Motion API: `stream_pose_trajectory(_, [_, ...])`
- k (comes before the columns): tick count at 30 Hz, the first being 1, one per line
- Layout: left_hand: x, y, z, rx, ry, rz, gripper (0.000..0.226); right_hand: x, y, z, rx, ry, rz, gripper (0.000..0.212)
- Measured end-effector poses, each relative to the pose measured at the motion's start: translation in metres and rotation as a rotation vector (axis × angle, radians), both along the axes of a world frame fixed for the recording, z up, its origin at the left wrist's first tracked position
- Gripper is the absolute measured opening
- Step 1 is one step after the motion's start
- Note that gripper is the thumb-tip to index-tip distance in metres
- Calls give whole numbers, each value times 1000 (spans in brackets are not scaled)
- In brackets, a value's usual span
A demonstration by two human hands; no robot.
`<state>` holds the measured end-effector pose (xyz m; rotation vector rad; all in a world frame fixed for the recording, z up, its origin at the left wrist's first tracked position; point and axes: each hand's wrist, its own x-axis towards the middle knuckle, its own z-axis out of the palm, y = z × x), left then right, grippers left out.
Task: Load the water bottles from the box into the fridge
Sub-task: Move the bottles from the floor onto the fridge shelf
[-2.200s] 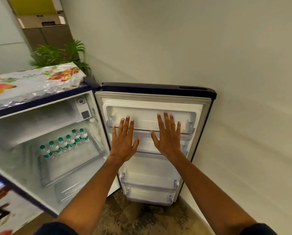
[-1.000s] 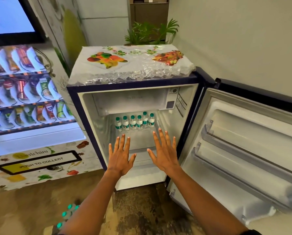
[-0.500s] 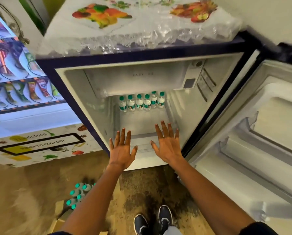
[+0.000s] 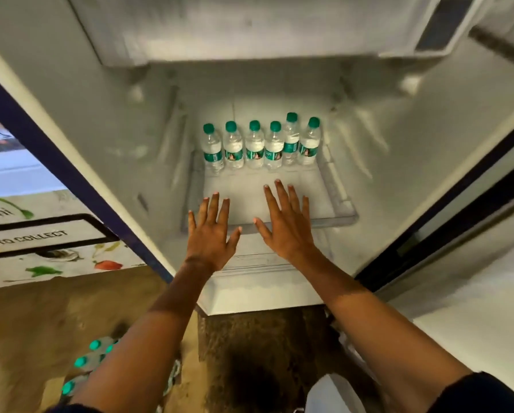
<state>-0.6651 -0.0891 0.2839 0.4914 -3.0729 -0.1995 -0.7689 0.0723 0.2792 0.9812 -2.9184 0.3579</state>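
Note:
Several clear water bottles with green caps (image 4: 260,147) stand in a row at the back of the fridge shelf (image 4: 336,213). My left hand (image 4: 211,236) and my right hand (image 4: 288,225) are spread flat, palms down, over the shelf's front edge, holding nothing. More green-capped bottles (image 4: 86,362) lie in the box on the floor at the lower left, partly hidden behind my left forearm. The fridge interior (image 4: 124,135) is white and open.
The open fridge door (image 4: 470,272) stands to the right. A vending machine panel (image 4: 35,234) sits left of the fridge's dark blue frame (image 4: 71,177). Brown mottled floor (image 4: 267,362) lies below, and a freezer compartment (image 4: 249,28) hangs above the shelf.
The view has turned from the door to the fridge interior and closed in and down toward the shelf. Both hands stay spread and empty, now over the shelf's front edge.

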Motion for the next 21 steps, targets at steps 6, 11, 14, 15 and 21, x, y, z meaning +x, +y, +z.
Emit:
stream_pose_trajectory(6, [-45, -20, -46, -30, 142, 38, 79, -42, -30, -56, -80, 89, -8, 78])
stream_pose_trajectory(11, [-72, -32, -60, -12, 330, 113, 74, -59, -40, -67, -233, 154, -30, 83])
stream_pose_trajectory(14, [-77, -36, -67, -10, 332, 145, 76, -61, -38, -71, -269, 164, -37, 84])
stream_pose_trajectory(15, [-77, -38, -69, -24, 334, 148, 77, -62, -39, -72, -267, 177, -37, 84])
stream_pose_trajectory(21, [-77, -41, -75, -58, 286, 148, 81, -58, -40, -80, -244, 246, -50, 86])
